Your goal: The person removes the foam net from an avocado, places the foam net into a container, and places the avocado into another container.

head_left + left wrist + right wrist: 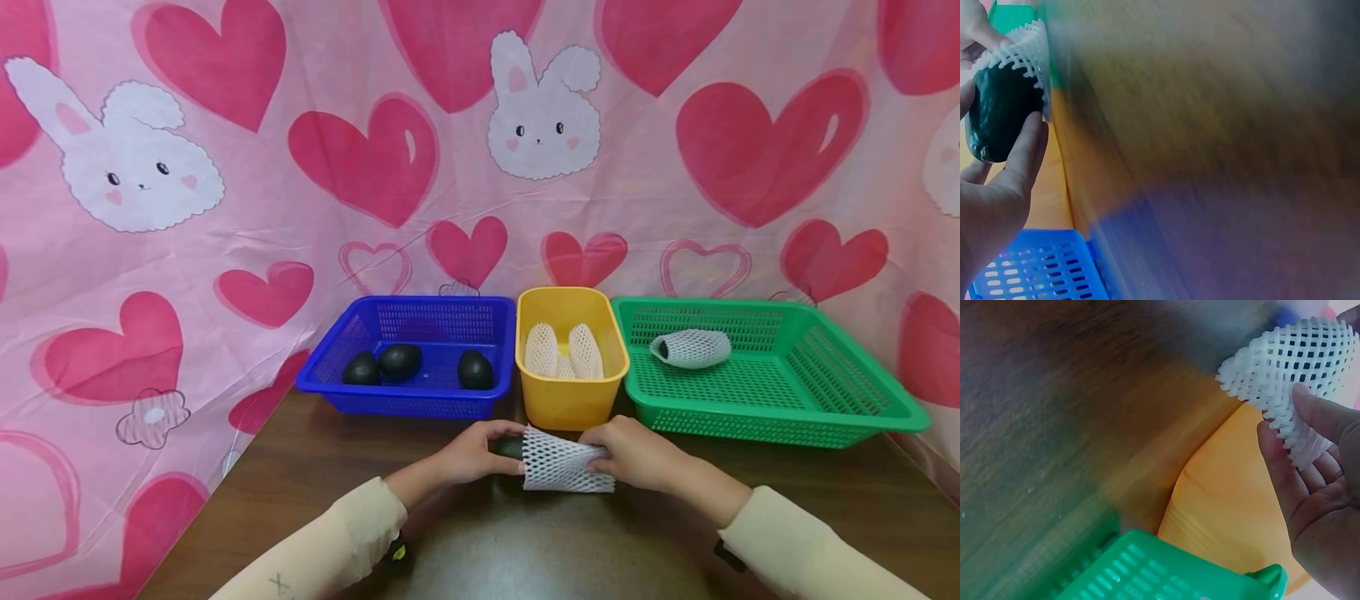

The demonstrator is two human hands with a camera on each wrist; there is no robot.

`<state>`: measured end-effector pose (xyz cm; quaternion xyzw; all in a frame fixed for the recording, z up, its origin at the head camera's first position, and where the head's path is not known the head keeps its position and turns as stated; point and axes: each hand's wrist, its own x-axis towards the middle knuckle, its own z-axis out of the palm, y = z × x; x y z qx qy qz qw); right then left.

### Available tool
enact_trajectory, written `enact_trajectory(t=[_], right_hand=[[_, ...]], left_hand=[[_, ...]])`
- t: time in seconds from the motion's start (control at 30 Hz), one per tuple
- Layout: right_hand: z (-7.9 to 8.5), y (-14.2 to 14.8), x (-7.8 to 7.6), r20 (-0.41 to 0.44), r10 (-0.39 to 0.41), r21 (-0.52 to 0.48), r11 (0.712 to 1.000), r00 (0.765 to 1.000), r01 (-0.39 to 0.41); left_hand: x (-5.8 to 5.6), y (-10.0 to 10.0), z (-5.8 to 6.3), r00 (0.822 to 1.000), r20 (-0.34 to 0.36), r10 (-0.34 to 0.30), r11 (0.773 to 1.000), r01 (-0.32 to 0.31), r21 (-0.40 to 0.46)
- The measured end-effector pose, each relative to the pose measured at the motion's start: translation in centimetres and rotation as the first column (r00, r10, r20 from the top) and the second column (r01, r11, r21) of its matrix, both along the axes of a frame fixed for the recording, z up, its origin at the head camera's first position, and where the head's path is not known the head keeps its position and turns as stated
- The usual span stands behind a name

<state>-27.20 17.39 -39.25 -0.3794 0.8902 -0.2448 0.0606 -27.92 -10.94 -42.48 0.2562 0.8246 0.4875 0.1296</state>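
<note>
My left hand (474,454) grips a dark green avocado (1002,115) around its sides, with its stem end showing in the left wrist view. A white foam net sleeve (557,467) covers the avocado's other end. My right hand (637,454) pinches the far edge of that sleeve between thumb and fingers. In the right wrist view the loose end of the net (1300,359) spreads wide and hangs past the fingers. Both hands are held over the table, in front of the yellow bin (573,404).
A blue basket (420,404) at the left holds three bare avocados (400,360). Folded foam nets (542,350) stand in the yellow bin. At the right, a green basket (757,421) contains one netted avocado (697,348). A patterned cloth (465,192) hangs behind them.
</note>
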Motion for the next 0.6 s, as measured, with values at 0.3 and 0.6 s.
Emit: enact_trajectory(t=[0.3,0.6], right_hand=[[1.5,1.4,0.7,-0.096,-0.055,0.019,0.998,0.994,0.057],[4.1,2.4,1.8,-0.133,-0.149,0.010,0.988,0.980,0.152]], left_hand=[[0.0,-1.0,0.6,0.999,0.036,0.004,0.998,-0.006,0.057],[-0.1,-1.7,1.4,0.997,0.070,0.019,0.999,-0.022,0.042]])
